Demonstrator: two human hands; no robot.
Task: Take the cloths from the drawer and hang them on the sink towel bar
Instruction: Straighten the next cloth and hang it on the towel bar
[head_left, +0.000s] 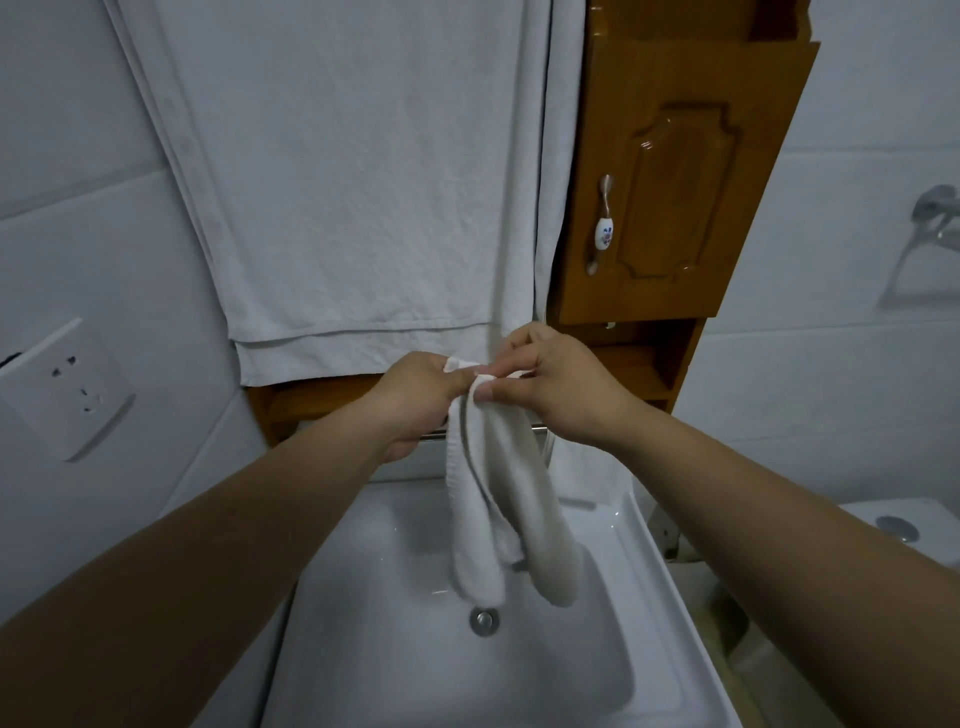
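A small white cloth (498, 514) hangs in loose folds over the sink basin (395, 670). My left hand (415, 400) and my right hand (556, 384) both pinch its top edge, fingers close together. Just behind the hands runs the thin metal towel bar (539, 428), mostly hidden by them and the cloth. Another white cloth (582, 473) seems to hang from the bar on the right, behind my right wrist. No drawer is in view.
A large white towel (353, 197) hangs on the wall above. A wooden cabinet (670, 182) with a porcelain handle stands at upper right, open shelves below it. A wall socket (67, 389) is on the left, the sink drain (484, 619) below, a toilet tank (893, 525) at right.
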